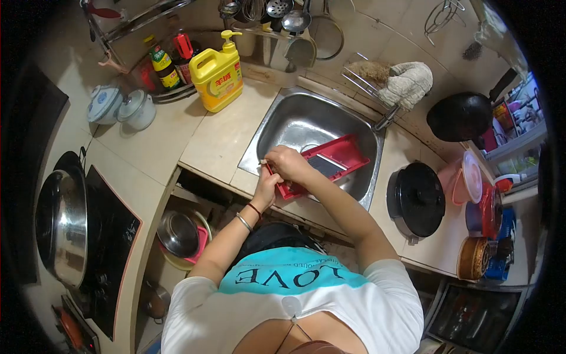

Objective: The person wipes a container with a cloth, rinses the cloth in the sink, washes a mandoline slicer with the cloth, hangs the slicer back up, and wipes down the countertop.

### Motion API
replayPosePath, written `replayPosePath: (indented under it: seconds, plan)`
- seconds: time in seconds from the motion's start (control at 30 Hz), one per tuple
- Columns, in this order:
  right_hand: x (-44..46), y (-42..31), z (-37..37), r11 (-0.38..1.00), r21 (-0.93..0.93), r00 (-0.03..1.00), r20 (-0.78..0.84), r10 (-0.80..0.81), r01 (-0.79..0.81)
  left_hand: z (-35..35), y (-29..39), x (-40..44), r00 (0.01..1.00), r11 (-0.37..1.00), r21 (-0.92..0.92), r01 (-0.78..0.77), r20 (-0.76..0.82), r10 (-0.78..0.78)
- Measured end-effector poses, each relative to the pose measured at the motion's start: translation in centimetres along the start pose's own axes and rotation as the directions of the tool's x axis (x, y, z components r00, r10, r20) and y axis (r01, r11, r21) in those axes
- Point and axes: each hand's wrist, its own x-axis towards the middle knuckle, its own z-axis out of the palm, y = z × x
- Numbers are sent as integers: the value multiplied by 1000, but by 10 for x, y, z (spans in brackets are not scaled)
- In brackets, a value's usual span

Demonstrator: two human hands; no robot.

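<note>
A red mandoline slicer (354, 152) with a dark flat plate and a pale blade strip lies slanted across the sink (295, 112), its near end at my hands. My left hand (267, 187), with a red cord and a silver bangle at the wrist, is closed around the red near end of the slicer. My right hand (288, 163) crosses over it with fingers curled together just above the left one. Whatever is between the right fingers is hidden; a small pale bit shows at the fingertips.
A yellow detergent jug (217, 79) stands left of the sink, near two lidded pots (137, 110) and sauce bottles (162, 64). The faucet (386, 118) rises at the back right. A black lidded pot (416, 197) sits right. A steel pan (62, 227) rests by the cooktop (109, 248).
</note>
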Motion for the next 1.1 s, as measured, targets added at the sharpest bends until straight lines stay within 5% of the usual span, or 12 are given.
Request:
replayPosePath:
  seconds: [0.13, 0.3, 0.33, 0.4, 0.47, 0.5, 0.6, 0.77, 0.87, 1.1]
  plan:
    - [6, 2, -4, 997, -66, 999, -11, -33, 32, -4, -1, 13, 999, 1000, -18, 17, -44, -17]
    - [3, 14, 9, 855, 374, 902, -96, 421, -359, -28, 2, 32, 974, 973, 43, 225, -43, -223]
    - [0, 15, 11, 771, 479, 848, -95, 522, -421, -29, 3, 36, 967, 965, 55, 256, -18, -256]
    - [-1, 35, 23, 298, 880, 639, 8, 769, -370, -27, 4, 36, 958, 958, 33, 283, -51, -282]
    - [-2, 59, 19, -98, 975, 594, 199, 779, -199, -26, 5, 34, 941, 944, -4, 330, -73, -329]
    - [-2, 65, 7, -102, 949, 603, 269, 751, -297, -25, 7, 34, 934, 937, -15, 350, -67, -350]
    - [3, 45, -22, -84, 931, 670, 317, 672, -356, -22, 11, 33, 915, 920, -84, 383, -103, -390]
    - [5, 37, -16, 516, 650, 819, 332, 468, -558, -12, 24, 29, 909, 904, -104, 416, 0, -418]
    - [8, 39, 5, 975, 127, 975, 150, 162, -182, -15, 17, 30, 926, 926, -35, 376, -9, -377]
    - [12, 37, 7, 999, -32, 990, 130, 46, -42, -23, 10, 36, 924, 927, -64, 369, -79, -373]
